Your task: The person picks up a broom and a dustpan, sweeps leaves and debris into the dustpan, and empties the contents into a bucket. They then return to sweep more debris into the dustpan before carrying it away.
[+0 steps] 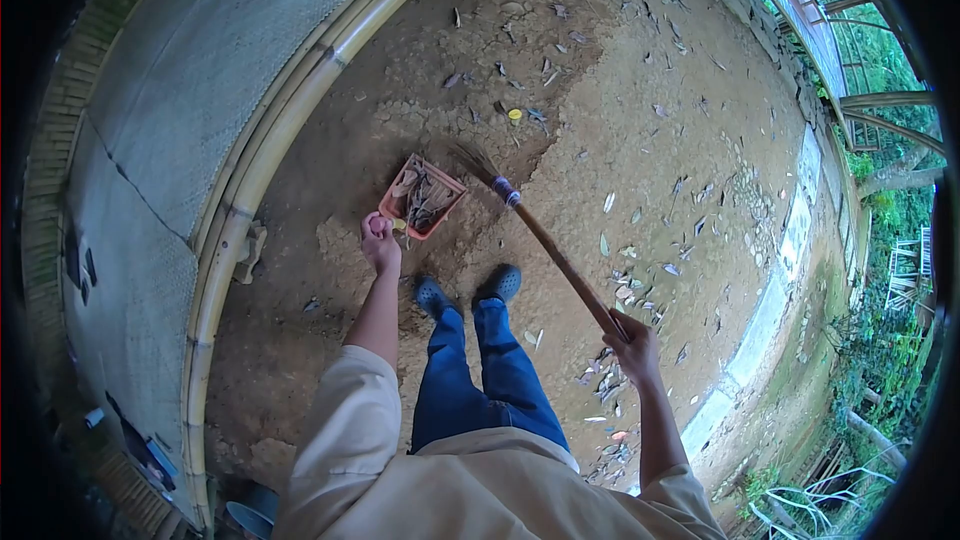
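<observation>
My left hand (380, 240) grips the handle of a red dustpan (421, 197) that rests on the dirt ground and holds dry leaves and twigs. My right hand (632, 342) is closed around the brown wooden handle of a broom (553, 253). The broom's bristle head (476, 164) lies just right of the dustpan, near its far edge. My feet in dark blue clogs (470, 290) stand just behind the dustpan.
Dry leaves (640, 280) lie scattered over the dirt floor, thickest to the right and ahead. A thick bamboo rail (262, 145) edging a woven mat wall curves along the left. A low stone border (790, 240) and greenery lie on the right.
</observation>
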`<state>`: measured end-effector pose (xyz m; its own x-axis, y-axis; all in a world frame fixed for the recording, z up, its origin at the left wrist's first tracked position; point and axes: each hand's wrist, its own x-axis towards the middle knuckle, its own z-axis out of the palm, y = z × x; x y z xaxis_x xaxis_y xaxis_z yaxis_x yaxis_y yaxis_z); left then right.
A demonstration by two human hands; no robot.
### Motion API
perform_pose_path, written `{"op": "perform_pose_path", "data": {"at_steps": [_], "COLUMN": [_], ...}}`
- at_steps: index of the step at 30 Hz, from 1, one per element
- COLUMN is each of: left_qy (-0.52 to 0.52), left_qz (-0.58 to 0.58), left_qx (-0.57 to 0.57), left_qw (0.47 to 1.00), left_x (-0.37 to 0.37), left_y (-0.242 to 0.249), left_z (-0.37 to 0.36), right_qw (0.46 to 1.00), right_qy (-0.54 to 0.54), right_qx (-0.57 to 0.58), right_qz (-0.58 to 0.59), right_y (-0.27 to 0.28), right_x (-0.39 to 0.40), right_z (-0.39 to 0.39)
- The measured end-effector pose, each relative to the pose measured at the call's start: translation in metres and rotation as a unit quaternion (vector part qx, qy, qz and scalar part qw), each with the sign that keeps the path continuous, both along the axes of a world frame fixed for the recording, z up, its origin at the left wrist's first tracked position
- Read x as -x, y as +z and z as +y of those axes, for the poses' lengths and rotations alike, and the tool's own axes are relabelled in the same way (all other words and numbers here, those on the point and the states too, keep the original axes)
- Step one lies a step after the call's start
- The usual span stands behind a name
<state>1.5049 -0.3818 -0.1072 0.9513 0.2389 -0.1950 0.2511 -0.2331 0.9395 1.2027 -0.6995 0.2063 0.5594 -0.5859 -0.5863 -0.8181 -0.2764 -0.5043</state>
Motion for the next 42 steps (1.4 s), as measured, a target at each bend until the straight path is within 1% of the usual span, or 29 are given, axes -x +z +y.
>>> {"op": "perform_pose_path", "data": {"at_steps": [1, 3, 6, 7, 9, 10, 12, 14, 17, 20, 25, 29, 32, 34, 37, 40, 42], "left_qy": [0.004, 0.005, 0.01, 0.012, 0.006, 0.002, 0.0, 0.001, 0.001, 0.0, 0.009, -0.006, -0.012, -0.02, -0.04, -0.05, -0.054], "left_qz": [-0.004, 0.014, 0.026, 0.026, 0.031, 0.034, 0.041, 0.034, 0.01, 0.003, 0.014, -0.001, -0.013, -0.007, 0.011, -0.001, 0.0], "left_qx": [0.0, -0.01, -0.008, -0.005, -0.034, -0.049, -0.036, -0.028, -0.02, -0.004, 0.033, 0.012, 0.0, 0.01, -0.029, -0.034, -0.01], "left_qw": [1.0, 1.0, 1.0, 1.0, 0.999, 0.998, 0.998, 0.999, 1.0, 1.0, 0.999, 1.0, 1.0, 1.0, 0.999, 0.998, 0.998], "left_x": [0.0, -0.001, 0.0, 0.0, -0.003, -0.003, -0.004, -0.005, -0.003, -0.001, 0.002, 0.001, -0.001, 0.0, 0.003, 0.006, 0.008], "left_y": [0.001, 0.0, 0.0, 0.002, 0.003, 0.003, 0.003, 0.004, 0.005, 0.006, 0.009, -0.001, -0.013, -0.008, 0.005, 0.008, 0.009], "left_z": [-0.002, -0.004, -0.009, -0.01, -0.01, -0.01, -0.009, -0.007, -0.004, 0.001, 0.002, 0.009, 0.019, 0.026, 0.037, 0.046, 0.05], "right_qw": [0.999, 0.999, 0.998, 0.997, 0.994, 0.995, 0.999, 0.999, 0.996, 0.984, 0.982, 0.982, 0.984, 0.986, 0.99, 0.99, 0.991], "right_qy": [0.025, 0.027, 0.042, 0.058, 0.09, 0.083, 0.046, 0.008, -0.05, -0.115, -0.147, -0.158, -0.157, -0.151, -0.13, -0.128, -0.125], "right_qx": [0.032, 0.045, 0.054, 0.059, 0.068, 0.053, 0.012, -0.031, -0.074, -0.137, -0.12, -0.101, -0.08, -0.064, -0.052, -0.052, -0.053], "right_qz": [-0.01, 0.0, -0.016, -0.01, 0.002, 0.004, 0.007, 0.03, 0.019, -0.002, -0.005, -0.025, -0.019, -0.024, -0.021, -0.018, -0.014], "right_y": [-0.001, -0.004, -0.038, -0.042, -0.046, -0.046, -0.042, -0.022, 0.009, 0.027, 0.035, 0.024, 0.016, 0.012, -0.001, -0.005, -0.006], "right_x": [-0.01, -0.027, -0.033, -0.032, -0.031, -0.026, -0.004, 0.009, 0.034, 0.051, 0.052, 0.052, 0.051, 0.049, 0.051, 0.047, 0.042], "right_z": [0.002, 0.007, 0.01, 0.012, 0.016, 0.016, 0.008, 0.004, 0.011, 0.011, 0.012, 0.015, 0.016, 0.018, 0.017, 0.02, 0.021]}}
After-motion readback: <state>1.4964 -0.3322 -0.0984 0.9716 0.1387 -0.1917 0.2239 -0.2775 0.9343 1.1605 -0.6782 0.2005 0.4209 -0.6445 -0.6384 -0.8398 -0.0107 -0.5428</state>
